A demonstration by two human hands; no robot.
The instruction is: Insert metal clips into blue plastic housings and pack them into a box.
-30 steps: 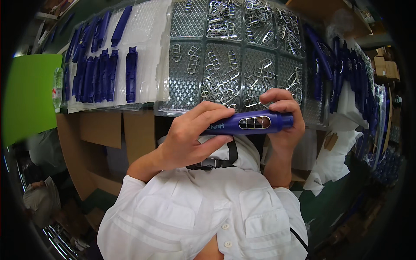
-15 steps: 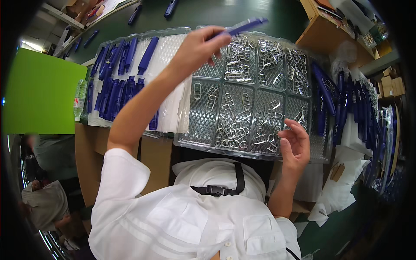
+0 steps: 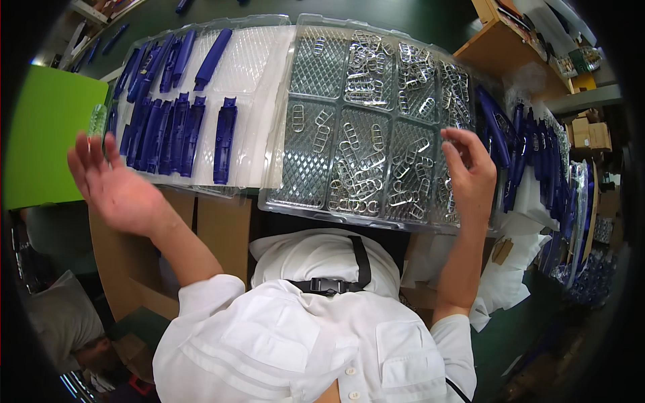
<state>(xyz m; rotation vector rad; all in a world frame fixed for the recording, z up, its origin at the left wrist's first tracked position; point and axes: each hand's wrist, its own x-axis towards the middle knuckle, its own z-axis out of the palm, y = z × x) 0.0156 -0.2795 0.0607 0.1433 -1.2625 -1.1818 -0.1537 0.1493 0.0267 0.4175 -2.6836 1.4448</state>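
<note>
My left hand (image 3: 121, 191) is raised at the left, palm up with spread fingers, and holds nothing. It is close to the lower left corner of a white-lined tray (image 3: 250, 141) with long blue plastic housings (image 3: 180, 134) in two rows. One housing (image 3: 225, 141) lies apart at the right of the lower row. My right hand (image 3: 471, 176) hovers over the right side of a clear compartmented tray (image 3: 306, 176), its fingers loosely bent and nothing visible in them. Small silver slotted metal pieces (image 3: 366, 171) lie scattered in that tray; my right hand hides some of them.
A bright green panel (image 3: 50, 141) and a clear bottle (image 3: 97, 119) stand at the left. More blue parts (image 3: 531, 148) are heaped at the right beside white wrapping. Behind is a wooden box (image 3: 500, 40). Cardboard boxes (image 3: 225, 225) sit below the tray edge. Another person is at lower left.
My left hand has swung from the far middle to the near left and let go of a blue part; where that part lies, I cannot tell. My right hand has moved slightly right and farther away.
</note>
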